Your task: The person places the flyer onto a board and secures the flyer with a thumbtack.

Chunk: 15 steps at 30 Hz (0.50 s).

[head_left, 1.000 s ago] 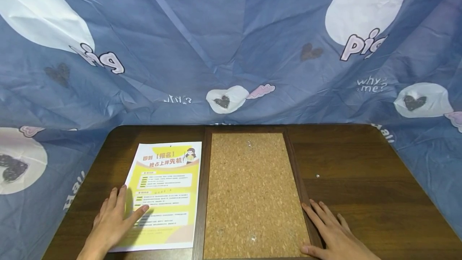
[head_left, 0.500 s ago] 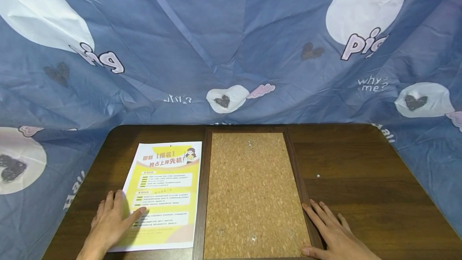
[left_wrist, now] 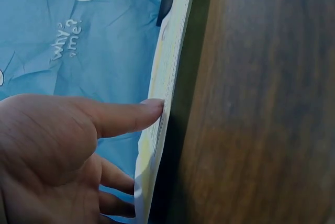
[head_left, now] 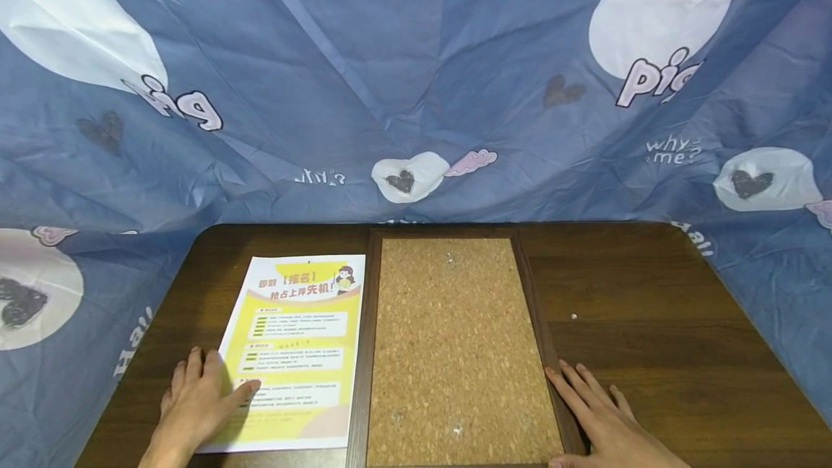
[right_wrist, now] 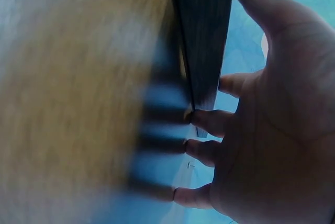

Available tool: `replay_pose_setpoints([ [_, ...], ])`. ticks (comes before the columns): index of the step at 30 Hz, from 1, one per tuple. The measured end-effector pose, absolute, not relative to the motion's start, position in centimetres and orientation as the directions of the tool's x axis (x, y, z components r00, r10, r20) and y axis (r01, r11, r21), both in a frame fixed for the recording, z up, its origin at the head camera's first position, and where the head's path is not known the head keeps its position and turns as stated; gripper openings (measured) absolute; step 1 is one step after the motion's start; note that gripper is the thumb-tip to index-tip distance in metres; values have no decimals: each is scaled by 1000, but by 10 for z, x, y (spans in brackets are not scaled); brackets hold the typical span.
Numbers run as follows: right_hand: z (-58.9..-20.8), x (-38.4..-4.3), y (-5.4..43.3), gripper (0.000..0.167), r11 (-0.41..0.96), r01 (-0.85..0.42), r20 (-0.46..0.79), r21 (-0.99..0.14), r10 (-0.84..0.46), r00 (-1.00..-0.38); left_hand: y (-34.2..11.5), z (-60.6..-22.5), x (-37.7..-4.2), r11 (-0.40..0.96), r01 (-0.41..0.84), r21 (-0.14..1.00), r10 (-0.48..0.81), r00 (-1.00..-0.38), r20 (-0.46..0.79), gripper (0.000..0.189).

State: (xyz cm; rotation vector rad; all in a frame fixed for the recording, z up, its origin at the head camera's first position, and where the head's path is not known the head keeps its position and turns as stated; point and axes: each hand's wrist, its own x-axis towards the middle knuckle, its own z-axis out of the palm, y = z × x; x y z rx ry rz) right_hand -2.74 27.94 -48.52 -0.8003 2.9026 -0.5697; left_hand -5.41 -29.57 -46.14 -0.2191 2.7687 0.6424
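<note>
Blue cloth [head_left: 416, 56] behind the desk: wrinkled, printed with hearts, white ovals and lettering, "pig" and "why me?" among it. Desk [head_left: 656, 287]: dark wood grain, rounded far corners. Cork board [head_left: 464, 338]: flat at mid-desk in a dark wooden frame [head_left: 534, 303], long side running away from the person. Poster stack [head_left: 299, 352]: on the desk just left of the frame, yellow and white printed face up; left wrist view shows many sheets in the pile.

Right hand [head_left: 604, 417]: grip spread, fingers extended along the frame's outer right side, thumb at its near right corner. Left hand [head_left: 193, 404]: grip spread, fingers at the stack's left edge, thumb reaching over its lower left part; thumb tip touches the pile.

Small clear pieces [head_left: 457, 429] sit on the cork, near the far end and near end; type too small to tell. One tiny shiny bit [head_left: 573, 316] lies on the desk, right of the frame.
</note>
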Motion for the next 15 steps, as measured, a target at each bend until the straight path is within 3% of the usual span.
replay_pose_setpoints([
  [15,-482,-27,278,106,806,-451,-12,-382,-492,-870,-292,-458,-54,857,-246,453,-180,-966,-185,80],
])
